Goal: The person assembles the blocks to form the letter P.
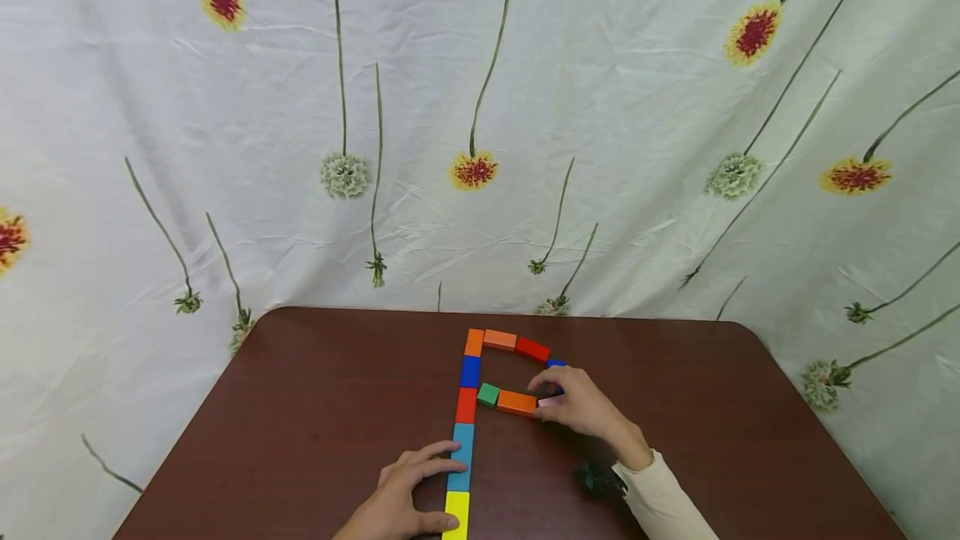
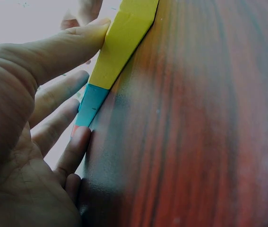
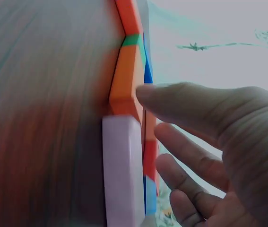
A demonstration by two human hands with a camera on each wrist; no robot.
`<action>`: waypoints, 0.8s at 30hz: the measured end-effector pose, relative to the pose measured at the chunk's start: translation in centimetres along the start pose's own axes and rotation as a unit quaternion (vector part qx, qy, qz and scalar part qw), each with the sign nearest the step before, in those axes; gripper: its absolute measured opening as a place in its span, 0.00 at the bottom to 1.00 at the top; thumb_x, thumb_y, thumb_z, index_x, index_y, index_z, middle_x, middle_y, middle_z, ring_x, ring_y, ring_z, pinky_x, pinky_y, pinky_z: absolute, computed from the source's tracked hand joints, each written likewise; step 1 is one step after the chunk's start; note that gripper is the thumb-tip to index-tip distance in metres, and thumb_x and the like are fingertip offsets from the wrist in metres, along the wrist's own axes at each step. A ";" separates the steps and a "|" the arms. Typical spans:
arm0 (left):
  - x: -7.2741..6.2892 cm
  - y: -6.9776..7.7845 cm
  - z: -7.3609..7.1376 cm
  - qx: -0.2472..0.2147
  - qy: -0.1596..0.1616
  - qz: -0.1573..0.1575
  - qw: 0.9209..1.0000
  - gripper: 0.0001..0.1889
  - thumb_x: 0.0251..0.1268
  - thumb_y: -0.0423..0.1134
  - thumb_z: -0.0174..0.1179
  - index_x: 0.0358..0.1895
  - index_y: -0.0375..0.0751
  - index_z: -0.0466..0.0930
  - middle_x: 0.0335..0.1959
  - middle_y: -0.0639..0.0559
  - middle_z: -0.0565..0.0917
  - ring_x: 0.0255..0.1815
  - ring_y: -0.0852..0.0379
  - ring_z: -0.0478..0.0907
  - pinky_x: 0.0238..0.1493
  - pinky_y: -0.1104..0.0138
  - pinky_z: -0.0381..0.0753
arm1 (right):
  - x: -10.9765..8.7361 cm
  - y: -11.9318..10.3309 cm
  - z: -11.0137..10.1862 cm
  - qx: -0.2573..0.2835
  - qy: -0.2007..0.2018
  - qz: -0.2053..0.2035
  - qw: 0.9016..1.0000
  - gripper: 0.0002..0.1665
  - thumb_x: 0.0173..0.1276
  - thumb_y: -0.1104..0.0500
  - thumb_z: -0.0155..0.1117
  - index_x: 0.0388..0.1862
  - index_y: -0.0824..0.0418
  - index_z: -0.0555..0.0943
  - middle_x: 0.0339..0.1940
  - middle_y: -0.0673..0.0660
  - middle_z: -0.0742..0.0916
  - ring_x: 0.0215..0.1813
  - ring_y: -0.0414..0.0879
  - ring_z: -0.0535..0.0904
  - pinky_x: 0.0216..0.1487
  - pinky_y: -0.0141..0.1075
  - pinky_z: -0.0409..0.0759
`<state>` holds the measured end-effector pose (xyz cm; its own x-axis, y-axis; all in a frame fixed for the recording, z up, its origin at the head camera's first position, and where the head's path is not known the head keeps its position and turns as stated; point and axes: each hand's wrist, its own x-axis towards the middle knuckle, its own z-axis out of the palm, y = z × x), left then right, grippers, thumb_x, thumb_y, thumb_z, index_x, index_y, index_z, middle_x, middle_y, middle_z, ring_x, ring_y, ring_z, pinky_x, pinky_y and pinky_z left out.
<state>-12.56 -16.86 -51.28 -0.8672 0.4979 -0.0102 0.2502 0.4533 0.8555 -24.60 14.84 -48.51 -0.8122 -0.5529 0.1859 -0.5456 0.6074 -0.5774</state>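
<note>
Coloured blocks form an outline like a letter P on the table. Its straight left side includes a yellow block (image 1: 459, 508), a light blue block (image 1: 461, 482), a red block (image 1: 466, 407) and a dark blue block (image 1: 470, 372). My left hand (image 1: 405, 494) rests along this side, thumb on the yellow block and fingertips at the light blue one. Over the loop's lower right is my right hand (image 1: 583, 407), fingers spread and loosely bent. In the right wrist view its thumb meets an orange block (image 3: 124, 78), beside a pale pink block (image 3: 122, 170); the fingers stand apart from both.
A green block (image 1: 488, 395) joins the loop to the straight side. Along the loop's top lie a light orange block (image 1: 500, 340) and another red block (image 1: 533, 348). A dark green object (image 1: 600, 478) sits near the right sleeve. Behind the brown table (image 1: 337, 407) hangs a flowered cloth (image 1: 420, 215).
</note>
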 end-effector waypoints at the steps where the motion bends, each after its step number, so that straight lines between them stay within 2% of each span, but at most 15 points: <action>1: 0.0 0.0 0.0 0.001 0.000 0.001 1.000 0.26 0.59 0.53 0.71 0.62 0.61 0.80 0.72 0.51 0.71 0.64 0.45 0.64 0.52 0.39 0.56 | -0.2 0.2 -0.1 -0.005 -0.003 0.001 1.000 0.15 0.60 0.57 0.77 0.46 0.57 0.86 0.40 0.50 0.86 0.39 0.45 0.78 0.42 0.33 0.77; 8: 0.0 0.0 0.0 0.000 -0.001 0.002 1.000 0.26 0.59 0.53 0.71 0.62 0.61 0.80 0.72 0.51 0.71 0.64 0.45 0.64 0.52 0.39 0.56 | -1.0 0.6 -0.5 -0.028 -0.028 0.013 0.999 0.16 0.59 0.59 0.77 0.46 0.56 0.85 0.42 0.52 0.85 0.43 0.46 0.73 0.38 0.32 0.72; 19: 0.1 0.0 -0.1 0.003 -0.007 0.001 1.000 0.25 0.60 0.53 0.70 0.62 0.60 0.80 0.72 0.50 0.71 0.64 0.45 0.63 0.51 0.40 0.57 | -1.1 0.8 -0.2 -0.058 -0.022 0.005 0.998 0.16 0.61 0.59 0.76 0.48 0.54 0.85 0.41 0.49 0.84 0.44 0.44 0.72 0.46 0.39 0.67; 24: 0.1 0.0 -0.1 0.005 -0.011 0.003 1.000 0.25 0.61 0.51 0.70 0.63 0.58 0.80 0.72 0.49 0.71 0.64 0.43 0.63 0.51 0.40 0.58 | -1.1 0.9 -0.4 -0.047 -0.025 0.006 0.999 0.17 0.63 0.55 0.75 0.50 0.54 0.85 0.43 0.49 0.85 0.45 0.45 0.73 0.46 0.39 0.67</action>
<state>-12.74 -16.88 -51.25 -0.8562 0.5164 -0.0156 0.2599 0.4566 0.8509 -24.32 16.21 -48.90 -0.8087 -0.5715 0.1390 -0.5552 0.6637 -0.5012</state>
